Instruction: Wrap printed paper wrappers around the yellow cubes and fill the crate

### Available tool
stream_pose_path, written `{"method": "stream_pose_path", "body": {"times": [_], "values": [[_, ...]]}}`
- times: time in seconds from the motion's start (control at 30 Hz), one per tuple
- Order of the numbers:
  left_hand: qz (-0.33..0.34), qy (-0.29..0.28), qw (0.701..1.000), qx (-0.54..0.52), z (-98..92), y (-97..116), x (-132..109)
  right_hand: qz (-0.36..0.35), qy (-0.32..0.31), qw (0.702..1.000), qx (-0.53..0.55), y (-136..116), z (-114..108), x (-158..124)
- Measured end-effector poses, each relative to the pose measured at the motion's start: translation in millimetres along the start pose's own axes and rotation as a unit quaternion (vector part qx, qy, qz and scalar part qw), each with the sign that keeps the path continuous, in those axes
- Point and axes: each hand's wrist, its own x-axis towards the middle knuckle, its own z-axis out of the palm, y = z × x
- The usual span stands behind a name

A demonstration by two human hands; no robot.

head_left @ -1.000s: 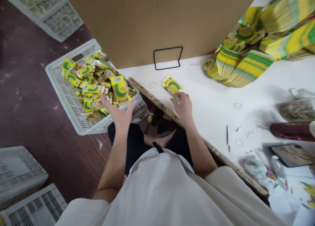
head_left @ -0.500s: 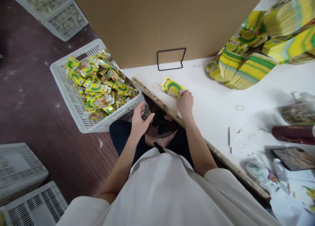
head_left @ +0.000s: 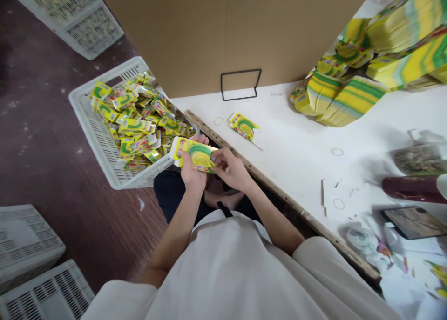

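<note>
Both hands hold one flat yellow-and-green carton (head_left: 194, 154) over my lap, beside the table's edge. My left hand (head_left: 190, 173) grips it from below, fingers curled round its back. My right hand (head_left: 231, 167) pinches its right end. Just to the left stands a white plastic crate (head_left: 104, 143) heaped with several folded yellow-green cartons (head_left: 136, 117). A small stack of flat cartons (head_left: 243, 125) lies on the white table (head_left: 300, 143), apart from both hands.
Tall stacks of flat cartons (head_left: 352, 78) fill the table's far right. A black wire stand (head_left: 239, 83) sits against a cardboard wall. Rubber bands (head_left: 337, 151), a dark red bottle (head_left: 412, 188) and a phone (head_left: 414, 221) lie at right. More white crates (head_left: 31, 264) rest on the floor.
My left hand dropped a carton into the crate and drew back. My right hand took one flat carton from the table stack and brought it to my lap, where both hands now hold it.
</note>
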Motion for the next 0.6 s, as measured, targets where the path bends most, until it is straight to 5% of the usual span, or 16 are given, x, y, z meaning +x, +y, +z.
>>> {"method": "stream_pose_path", "body": {"times": [0.13,0.4,0.6], "values": [[0.036,0.048,0.997,0.041,7.9,10.5,-3.3,-0.035,0.06,0.998,0.004,-6.6,7.4,-4.8],[0.034,0.009,0.994,0.105,5.4,-7.4,-16.6,-0.042,0.008,0.996,-0.084,-13.8,-1.2,-7.8],[-0.025,-0.023,0.997,0.066,4.6,-2.2,-13.0,-0.007,-0.013,0.996,0.088,-5.7,9.3,-10.6]]}}
